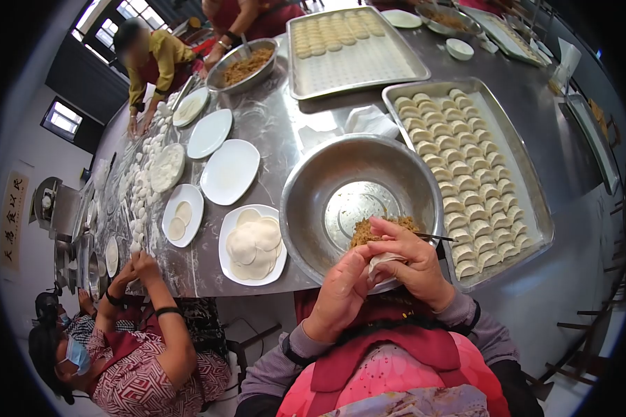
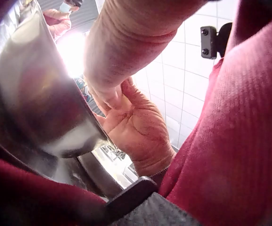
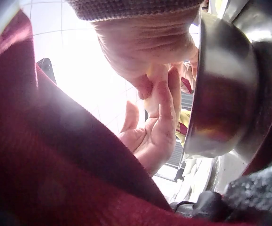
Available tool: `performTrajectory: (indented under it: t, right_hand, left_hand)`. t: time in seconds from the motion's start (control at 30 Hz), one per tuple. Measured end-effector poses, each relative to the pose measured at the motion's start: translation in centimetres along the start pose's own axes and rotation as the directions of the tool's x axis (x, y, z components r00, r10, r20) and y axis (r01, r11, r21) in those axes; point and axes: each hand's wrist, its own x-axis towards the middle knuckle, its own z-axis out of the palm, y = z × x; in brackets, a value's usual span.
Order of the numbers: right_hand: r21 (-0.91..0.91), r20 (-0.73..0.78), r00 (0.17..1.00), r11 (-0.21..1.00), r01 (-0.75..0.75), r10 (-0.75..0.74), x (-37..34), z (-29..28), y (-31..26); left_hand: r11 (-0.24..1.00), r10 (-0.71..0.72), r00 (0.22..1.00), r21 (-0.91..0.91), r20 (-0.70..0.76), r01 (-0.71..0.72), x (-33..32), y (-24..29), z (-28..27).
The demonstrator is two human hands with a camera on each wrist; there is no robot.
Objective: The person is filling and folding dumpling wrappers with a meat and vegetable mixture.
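Observation:
In the head view, my left hand [image 1: 341, 290] and right hand [image 1: 417, 267] meet at the near rim of a large steel bowl [image 1: 313, 201]. A pale dough wrapper [image 1: 384, 261] is pinched between the right thumb and fingers, with the left fingers against its side. Brown filling [image 1: 368, 229] lies in the bowl beyond the hands, and a dark thin stick [image 1: 435, 238] crosses the rim. In the right wrist view, some dough [image 3: 151, 104] shows between the fingers. The left wrist view shows both hands beside the bowl [image 2: 41, 84]; the dough is hidden there.
Right of the bowl, a tray [image 1: 535, 208] holds rows of dumplings. A plate of stacked wrappers [image 1: 254, 247] is on the left, near other white plates [image 1: 229, 172]. Another tray [image 1: 355, 69] stands farther back. A masked person [image 1: 139, 347] works at the left.

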Motion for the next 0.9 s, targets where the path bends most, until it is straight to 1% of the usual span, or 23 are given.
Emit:
performTrajectory:
  t: [0.07,0.17,0.27,0.33,0.43,0.47,0.5,0.53,0.63,0.73,0.8,0.9]
  right_hand:
    - [-0.069,0.055,0.999,0.998,0.003,0.001,0.2,-0.3,-0.7]
    - [-0.13,0.083,0.994,0.988,0.081,-0.071,0.3,-0.8,-0.3]
    - [-0.187,0.168,0.986,0.981,0.056,-0.024,0.7,-1.2,-0.7]
    - [-0.186,0.203,0.978,0.978,0.095,-0.056,1.0,-1.4,-0.6]
    - [-0.215,0.242,0.964,0.963,0.163,-0.109,1.1,-1.4,-0.1]
    - [-0.234,0.248,0.96,0.954,0.19,-0.13,1.2,-1.4,0.0]
    - [-0.185,0.237,0.964,0.969,0.165,-0.119,1.2,-1.3,0.0]
    - [-0.182,0.243,0.963,0.97,0.162,-0.115,1.1,-1.3,0.2]
    - [-0.183,0.245,0.965,0.973,0.143,-0.096,1.0,-1.2,0.4]
    - [-0.188,0.226,0.973,0.977,0.098,-0.055,1.2,-1.0,-0.2]
    - [-0.166,0.238,0.971,0.985,0.048,-0.008,1.0,-0.9,-0.3]
    - [-0.342,0.368,0.921,0.903,0.261,-0.126,1.7,-1.3,-0.4]
  left_hand:
    - [1.0,-0.002,1.0,0.001,0.004,0.002,-0.1,-0.1,0.2]
    - [1.0,-0.004,1.0,0.021,-0.013,0.004,-0.1,0.3,0.6]
    - [0.998,-0.033,0.999,0.045,0.016,0.032,-0.1,0.2,0.5]
    - [0.997,-0.043,0.998,0.067,0.053,0.04,0.1,0.3,0.3]
    - [0.992,-0.062,0.998,0.113,0.031,0.058,0.0,0.9,0.6]
    - [0.993,-0.072,0.997,0.094,0.003,0.071,0.0,1.0,0.8]
    - [0.994,-0.084,0.996,0.074,-0.025,0.086,-0.1,1.0,0.9]
    - [0.994,-0.098,0.994,0.051,-0.051,0.101,-0.1,1.0,1.0]
    - [0.978,-0.138,0.99,0.159,0.014,0.134,0.0,1.3,0.3]
    - [0.985,-0.151,0.988,0.094,0.036,0.147,-0.1,1.5,0.4]
    - [0.98,-0.174,0.984,0.099,0.031,0.17,0.0,1.4,0.5]
    - [0.972,-0.189,0.982,0.144,0.021,0.184,0.0,1.3,0.2]
